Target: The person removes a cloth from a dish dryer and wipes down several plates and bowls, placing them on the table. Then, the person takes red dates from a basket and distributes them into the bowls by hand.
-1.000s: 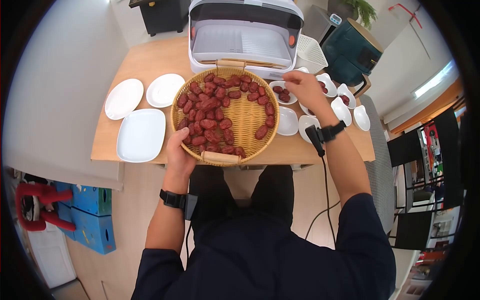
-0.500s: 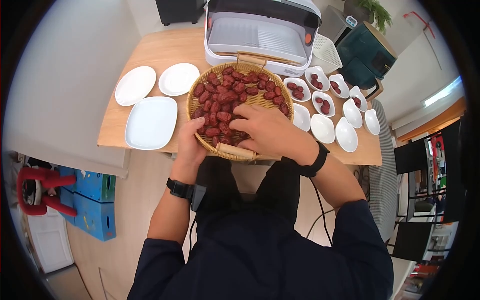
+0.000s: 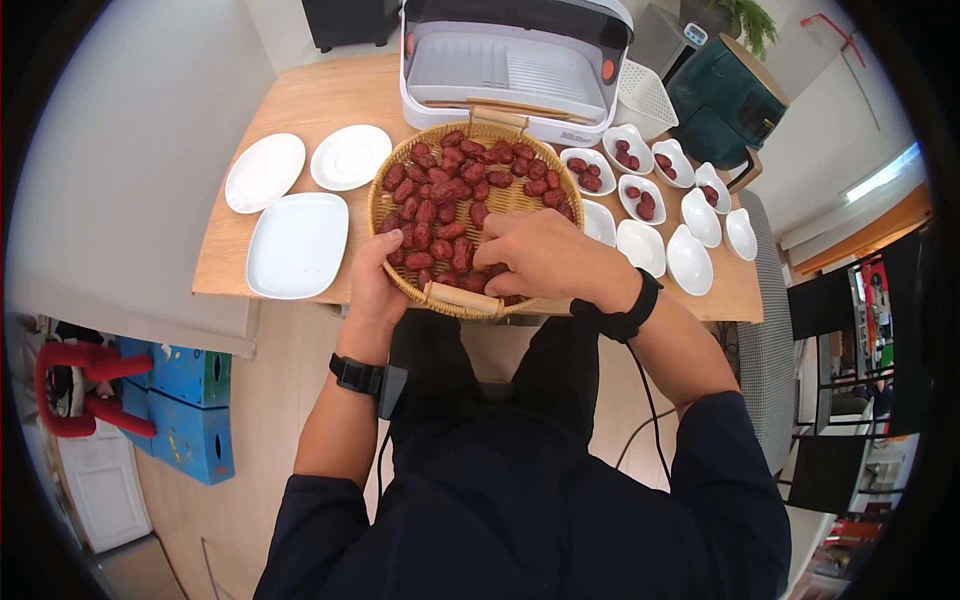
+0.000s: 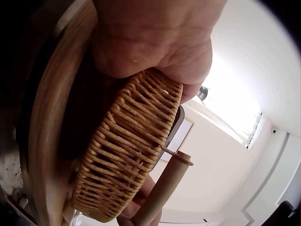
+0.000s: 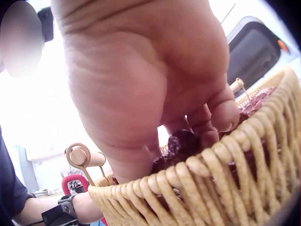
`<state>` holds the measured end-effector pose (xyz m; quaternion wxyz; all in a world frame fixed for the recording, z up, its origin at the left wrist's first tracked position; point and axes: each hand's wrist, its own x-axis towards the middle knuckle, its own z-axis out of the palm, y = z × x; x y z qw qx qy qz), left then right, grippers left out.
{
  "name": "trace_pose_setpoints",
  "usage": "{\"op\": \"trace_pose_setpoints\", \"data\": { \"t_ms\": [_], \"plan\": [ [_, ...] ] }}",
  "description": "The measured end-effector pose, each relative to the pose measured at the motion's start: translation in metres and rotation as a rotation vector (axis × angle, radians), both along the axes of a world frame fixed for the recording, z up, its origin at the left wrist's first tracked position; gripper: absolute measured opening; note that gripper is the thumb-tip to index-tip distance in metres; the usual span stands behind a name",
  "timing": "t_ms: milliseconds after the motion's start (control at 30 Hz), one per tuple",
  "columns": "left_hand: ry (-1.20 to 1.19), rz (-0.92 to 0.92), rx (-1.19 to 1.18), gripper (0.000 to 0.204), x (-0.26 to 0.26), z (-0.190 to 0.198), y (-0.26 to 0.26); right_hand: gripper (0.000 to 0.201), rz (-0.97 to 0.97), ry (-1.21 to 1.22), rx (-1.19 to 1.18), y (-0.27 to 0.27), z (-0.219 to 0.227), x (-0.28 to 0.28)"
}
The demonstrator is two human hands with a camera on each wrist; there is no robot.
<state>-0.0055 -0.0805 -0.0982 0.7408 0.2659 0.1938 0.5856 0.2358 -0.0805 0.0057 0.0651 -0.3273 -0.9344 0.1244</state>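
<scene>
A round woven basket (image 3: pixel 376 205) with wooden handles holds many wrinkled red dates (image 3: pixel 445 190). My left hand (image 3: pixel 375 285) grips its near left rim, thumb over the edge; the left wrist view shows the palm against the woven side (image 4: pixel 127 146). Inside the basket, at the near right, my right hand (image 3: pixel 555 255) has its fingers bent down among the dates. Between its thumb and fingers in the right wrist view is a dark red date (image 5: pixel 183 142); the fingertips are partly hidden. Right of the basket stand small white bowls, several with dates, such as one bowl (image 3: pixel 640 212).
Two round white plates (image 3: pixel 265 173) and a square white plate (image 3: pixel 297 246) lie on the wooden table (image 3: pixel 225 270) at left. Behind the basket stands a white lidded box (image 3: pixel 560 128). A white perforated basket (image 3: pixel 643 100) and a dark green appliance (image 3: pixel 725 100) are at the back right.
My right hand has come from above the white bowls on the right into the basket and stays among the dates, shifting slightly. The left hand keeps hold of the rim.
</scene>
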Motion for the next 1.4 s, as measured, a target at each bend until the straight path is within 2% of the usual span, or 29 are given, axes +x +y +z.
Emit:
{"op": "trace_pose_setpoints", "data": {
  "t_ms": [133, 200, 433, 500, 567, 633, 700, 733, 767, 833, 867, 967, 1133, 1200, 1233, 1300, 1367, 1400],
  "plan": [
    [-0.044, -0.012, 0.002, 0.059, 0.001, 0.002, 0.0, 0.026, -0.024, -0.027, -0.046, -0.003, 0.002, -0.008],
    [-0.066, -0.017, 0.0, 0.056, 0.001, 0.002, 0.0, 0.027, 0.02, 0.075, -0.037, -0.002, -0.003, -0.009],
    [-0.055, -0.026, -0.005, 0.058, 0.0, 0.005, 0.0, 0.02, 0.098, 0.11, -0.021, 0.007, -0.004, -0.011],
    [-0.081, -0.021, -0.014, 0.059, 0.005, 0.009, -0.003, 0.022, 0.001, 0.329, -0.084, 0.011, 0.0, -0.001],
    [-0.083, 0.0, 0.004, 0.061, 0.006, 0.012, -0.004, 0.025, -0.062, 0.391, -0.033, 0.012, 0.013, 0.018],
    [-0.072, 0.014, 0.018, 0.062, 0.008, 0.012, -0.006, 0.027, -0.416, 0.803, -0.275, 0.012, 0.028, 0.049],
    [-0.04, 0.062, 0.021, 0.062, 0.007, 0.009, -0.005, 0.03, -0.631, 0.784, -0.159, 0.018, 0.032, 0.092],
    [-0.019, 0.065, 0.009, 0.062, 0.006, 0.008, -0.005, 0.032, -0.777, 0.622, -0.173, 0.02, 0.034, 0.109],
    [-0.022, 0.058, 0.01, 0.062, 0.005, 0.006, -0.005, 0.032, -0.784, 0.621, -0.169, 0.02, 0.027, 0.117],
    [-0.022, 0.067, 0.006, 0.061, 0.004, 0.003, -0.003, 0.028, -0.729, 0.15, -0.082, 0.022, 0.009, 0.131],
    [-0.035, 0.07, 0.012, 0.06, 0.005, 0.004, -0.003, 0.027, -0.738, 0.034, -0.066, 0.016, 0.01, 0.119],
    [-0.046, 0.08, 0.036, 0.06, 0.008, 0.008, -0.005, 0.027, -0.674, -0.052, -0.073, 0.021, -0.013, 0.11],
    [-0.006, 0.074, 0.037, 0.059, 0.005, 0.006, -0.005, 0.028, -0.617, 0.009, -0.127, 0.022, -0.017, 0.11],
    [-0.002, 0.073, 0.03, 0.059, 0.003, 0.005, -0.006, 0.027, -0.591, 0.165, 0.157, 0.02, -0.017, 0.117],
    [-0.015, 0.058, 0.039, 0.063, 0.003, 0.004, -0.004, 0.027, -0.59, 0.163, 0.155, 0.02, -0.016, 0.12],
    [-0.028, 0.039, 0.046, 0.067, 0.005, 0.005, -0.003, 0.024, -0.748, 0.386, 0.124, 0.008, 0.013, 0.107],
    [-0.043, 0.042, 0.078, 0.061, 0.008, 0.012, -0.006, 0.021, -0.737, 0.485, 0.066, -0.005, 0.03, 0.085],
    [-0.038, 0.048, 0.072, 0.061, 0.007, 0.012, -0.007, 0.018, -0.634, 0.515, -0.04, -0.014, 0.037, 0.069]
  ]
}}
